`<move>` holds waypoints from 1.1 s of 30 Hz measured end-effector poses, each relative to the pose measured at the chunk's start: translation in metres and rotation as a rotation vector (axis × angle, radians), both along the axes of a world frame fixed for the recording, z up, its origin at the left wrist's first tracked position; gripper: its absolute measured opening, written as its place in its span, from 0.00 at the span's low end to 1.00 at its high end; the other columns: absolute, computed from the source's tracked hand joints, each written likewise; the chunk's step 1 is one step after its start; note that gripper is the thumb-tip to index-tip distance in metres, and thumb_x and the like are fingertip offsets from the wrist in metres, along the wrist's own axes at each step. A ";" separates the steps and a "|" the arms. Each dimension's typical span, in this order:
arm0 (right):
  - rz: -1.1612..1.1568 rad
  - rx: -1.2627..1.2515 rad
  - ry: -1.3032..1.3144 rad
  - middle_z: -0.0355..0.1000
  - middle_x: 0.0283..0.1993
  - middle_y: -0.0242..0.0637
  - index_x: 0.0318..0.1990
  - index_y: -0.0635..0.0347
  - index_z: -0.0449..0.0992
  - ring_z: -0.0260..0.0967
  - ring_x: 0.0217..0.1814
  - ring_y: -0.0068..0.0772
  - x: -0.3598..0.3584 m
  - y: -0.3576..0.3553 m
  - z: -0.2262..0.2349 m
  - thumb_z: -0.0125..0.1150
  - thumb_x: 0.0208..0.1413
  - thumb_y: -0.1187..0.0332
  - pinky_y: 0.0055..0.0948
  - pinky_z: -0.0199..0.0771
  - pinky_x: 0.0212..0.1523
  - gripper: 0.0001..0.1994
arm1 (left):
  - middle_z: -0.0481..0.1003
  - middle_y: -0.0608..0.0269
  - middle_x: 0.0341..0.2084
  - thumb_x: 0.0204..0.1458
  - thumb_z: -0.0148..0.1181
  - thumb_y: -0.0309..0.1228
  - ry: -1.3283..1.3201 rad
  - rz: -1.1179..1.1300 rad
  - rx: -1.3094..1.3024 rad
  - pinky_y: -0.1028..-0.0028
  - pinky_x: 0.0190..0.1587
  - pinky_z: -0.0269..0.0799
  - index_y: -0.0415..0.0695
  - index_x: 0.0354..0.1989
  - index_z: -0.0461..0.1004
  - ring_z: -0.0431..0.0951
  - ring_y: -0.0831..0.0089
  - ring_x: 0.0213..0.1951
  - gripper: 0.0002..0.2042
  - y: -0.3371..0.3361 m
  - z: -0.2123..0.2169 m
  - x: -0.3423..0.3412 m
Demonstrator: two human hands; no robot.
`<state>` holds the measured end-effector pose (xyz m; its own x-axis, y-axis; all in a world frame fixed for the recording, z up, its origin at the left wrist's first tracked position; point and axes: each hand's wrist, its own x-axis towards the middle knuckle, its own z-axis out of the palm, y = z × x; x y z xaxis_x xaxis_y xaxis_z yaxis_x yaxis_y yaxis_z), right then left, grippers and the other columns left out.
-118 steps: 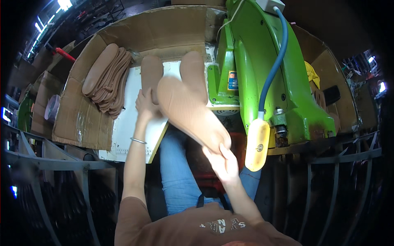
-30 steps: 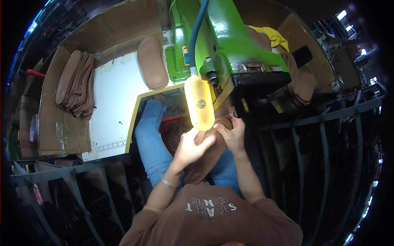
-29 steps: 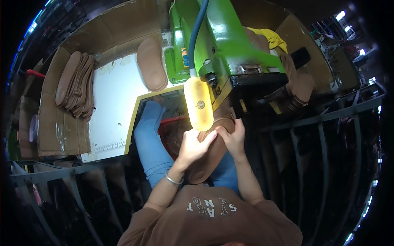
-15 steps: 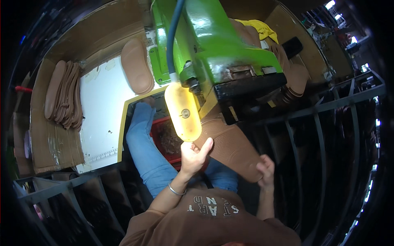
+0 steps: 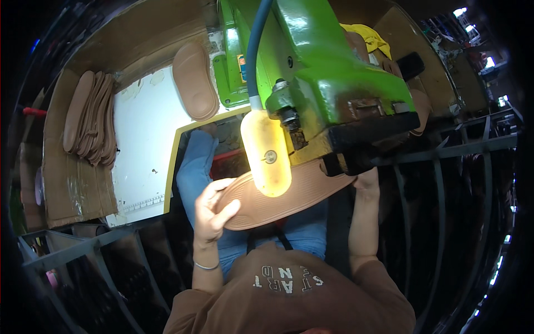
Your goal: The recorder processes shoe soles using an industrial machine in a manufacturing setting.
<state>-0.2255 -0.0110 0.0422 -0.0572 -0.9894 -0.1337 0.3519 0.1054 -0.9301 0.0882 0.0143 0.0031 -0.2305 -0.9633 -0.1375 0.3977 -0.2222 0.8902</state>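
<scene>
A brown shoe insole with a ribbed pattern lies across in front of me, below the head of a green machine. My left hand grips its left end, thumb on top. At the other end, my right hand is closed on the insole's edge, its fingers partly hidden beneath the machine head. A glowing yellow lamp on a blue hose hangs over the insole and covers part of it. The machine head also hides the insole's far edge on the right.
On the white tabletop, a stack of brown insoles leans inside a cardboard surround. A brown insole lies beside the machine base. At the far right are a yellow cloth and more brown pieces. Metal rails run along both sides.
The insole has swung from a slant to lying nearly crosswise. My left hand has moved left to its end, and my right hand has gone up towards the machine head.
</scene>
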 end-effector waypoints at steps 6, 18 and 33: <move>0.035 -0.064 0.040 0.72 0.40 0.32 0.41 0.66 0.72 0.70 0.40 0.24 0.047 0.001 -0.035 0.66 0.38 0.78 0.22 0.70 0.42 0.18 | 0.74 0.55 0.37 0.44 0.60 0.19 -0.003 0.094 0.045 0.76 0.45 0.68 0.34 0.43 0.66 0.74 0.74 0.40 0.16 0.023 -0.024 0.059; -0.163 -0.297 0.326 0.65 0.47 0.40 0.52 0.65 0.57 0.65 0.48 0.27 0.085 0.016 -0.048 0.71 0.38 0.75 0.25 0.67 0.50 0.33 | 0.74 0.60 0.38 0.49 0.60 0.28 -0.333 -0.328 -0.281 0.76 0.46 0.67 0.37 0.48 0.68 0.72 0.76 0.41 0.18 -0.023 -0.006 -0.068; -0.243 0.254 0.099 0.74 0.33 0.39 0.39 0.67 0.70 0.72 0.34 0.23 -0.026 0.175 -0.080 0.64 0.41 0.79 0.19 0.71 0.36 0.15 | 0.74 0.57 0.39 0.49 0.57 0.18 0.046 -0.145 0.015 0.78 0.47 0.70 0.32 0.48 0.67 0.74 0.77 0.42 0.16 0.000 -0.006 -0.096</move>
<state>-0.2513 0.1645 -0.0373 -0.3114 -0.8814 -0.3553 0.3041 0.2618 -0.9160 -0.0080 0.0140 -0.0031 -0.3733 -0.9174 -0.1378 0.4006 -0.2934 0.8680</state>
